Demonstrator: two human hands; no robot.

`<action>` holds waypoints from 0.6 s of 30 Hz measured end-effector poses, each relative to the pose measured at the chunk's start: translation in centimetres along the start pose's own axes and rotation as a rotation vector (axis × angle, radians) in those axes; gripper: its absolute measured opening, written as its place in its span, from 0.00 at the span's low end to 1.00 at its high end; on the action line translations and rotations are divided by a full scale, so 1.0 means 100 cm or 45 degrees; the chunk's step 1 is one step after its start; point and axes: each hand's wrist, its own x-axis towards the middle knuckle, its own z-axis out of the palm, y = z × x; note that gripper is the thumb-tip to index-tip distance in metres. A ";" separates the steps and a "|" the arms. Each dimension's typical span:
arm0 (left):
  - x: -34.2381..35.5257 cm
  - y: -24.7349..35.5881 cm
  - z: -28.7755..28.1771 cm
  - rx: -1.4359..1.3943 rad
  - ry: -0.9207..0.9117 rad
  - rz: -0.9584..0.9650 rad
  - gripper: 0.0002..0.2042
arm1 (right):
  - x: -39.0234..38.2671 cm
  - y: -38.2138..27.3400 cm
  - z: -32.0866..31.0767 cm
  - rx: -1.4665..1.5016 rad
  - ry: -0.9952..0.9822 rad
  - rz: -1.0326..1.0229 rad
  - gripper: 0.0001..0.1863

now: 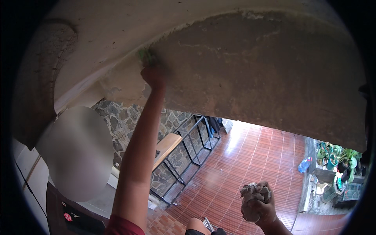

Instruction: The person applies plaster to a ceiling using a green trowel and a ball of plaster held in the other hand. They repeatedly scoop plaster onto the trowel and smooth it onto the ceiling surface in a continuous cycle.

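While the left hand (153, 76) is raised overhead and clenched on a green scrubbing pad (145, 57) pressed against the stained underside of a concrete beam (258, 74), the right hand (258, 205) hangs low, closed around a crumpled grey rag (250, 192). Far below lie a red tiled floor (250, 156), a stone wall (125, 121) with black railings (188, 145), and potted plants (337, 156) at the right.

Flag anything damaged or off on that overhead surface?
Yes. The overhead beam face is stained brown and patchy, its coating worn, with a rough crack-like line near the top. The left hand presses a green pad at its edge; the right hand grips a crumpled rag.
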 end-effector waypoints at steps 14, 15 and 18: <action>-0.008 -0.005 -0.065 -0.093 -0.013 -0.055 0.17 | 0.005 0.030 0.023 0.065 -0.097 0.141 0.24; 0.001 -0.022 -0.058 -0.025 0.034 -0.112 0.17 | 0.004 0.031 0.024 0.049 -0.069 0.132 0.24; 0.026 -0.060 -0.037 0.216 -0.142 -0.165 0.17 | 0.003 0.033 0.025 0.003 -0.014 0.080 0.24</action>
